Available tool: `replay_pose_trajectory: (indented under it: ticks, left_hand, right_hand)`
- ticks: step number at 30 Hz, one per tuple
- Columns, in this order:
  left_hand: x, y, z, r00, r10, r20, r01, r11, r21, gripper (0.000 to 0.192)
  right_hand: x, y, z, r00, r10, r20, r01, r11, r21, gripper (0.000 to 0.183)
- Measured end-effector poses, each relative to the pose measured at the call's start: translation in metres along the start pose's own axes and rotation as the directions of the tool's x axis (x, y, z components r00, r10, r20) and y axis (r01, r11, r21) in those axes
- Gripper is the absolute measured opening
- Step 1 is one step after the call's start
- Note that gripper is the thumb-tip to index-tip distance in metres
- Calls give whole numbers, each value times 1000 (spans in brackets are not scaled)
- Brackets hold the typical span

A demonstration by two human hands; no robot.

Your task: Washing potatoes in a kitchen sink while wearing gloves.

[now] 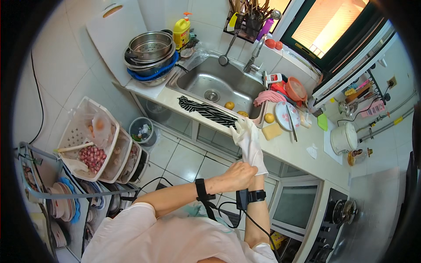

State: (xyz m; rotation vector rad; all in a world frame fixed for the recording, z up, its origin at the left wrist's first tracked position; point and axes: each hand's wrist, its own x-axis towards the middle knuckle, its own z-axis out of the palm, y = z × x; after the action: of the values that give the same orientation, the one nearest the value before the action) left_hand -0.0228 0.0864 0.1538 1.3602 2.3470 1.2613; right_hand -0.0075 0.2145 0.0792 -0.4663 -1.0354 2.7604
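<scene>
My right hand [249, 144] wears a white rubber glove, its fingers spread near the counter's front edge beside the sink. Bare, my left hand [241, 177] grips the glove's cuff [261, 169] at the right wrist. A black-and-white striped cloth [207, 111] lies along the front rim of the stainless steel sink [197, 79]. Inside the sink are two potatoes, one [229, 105] farther from the rim and another [243, 113] near the front. A third potato [269, 118] and a yellow sponge [272, 131] rest on the counter to the right.
A floral plate [283, 115] with chopsticks [291, 123] sits right of the sink, by a pink cloth [269, 97]. Stacked pots [151, 49] stand left. Below are a waste bin [141, 130] and a basket rack [111, 157] with shallots [92, 158]. A gas stove [329, 223] is at right.
</scene>
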Motion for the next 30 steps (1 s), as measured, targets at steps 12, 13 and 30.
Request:
replay_pose_trajectory:
  ticks: [12, 13, 30]
  left_hand:
    - [-12, 3, 16, 974, -218, -65, 211, 973, -93, 15]
    - [-14, 3, 16, 974, -219, -64, 212, 973, -91, 15]
    - [-6, -11, 18, 967, -213, -142, 200, 975, -100, 21]
  right_hand:
    - [-11, -3, -1, 988, 44, -147, -75, 976, -206, 38]
    - [-11, -2, 0, 988, 44, -149, -75, 975, -210, 38]
    - [-21, -10, 21, 995, 14, -103, -49, 939, -340, 37]
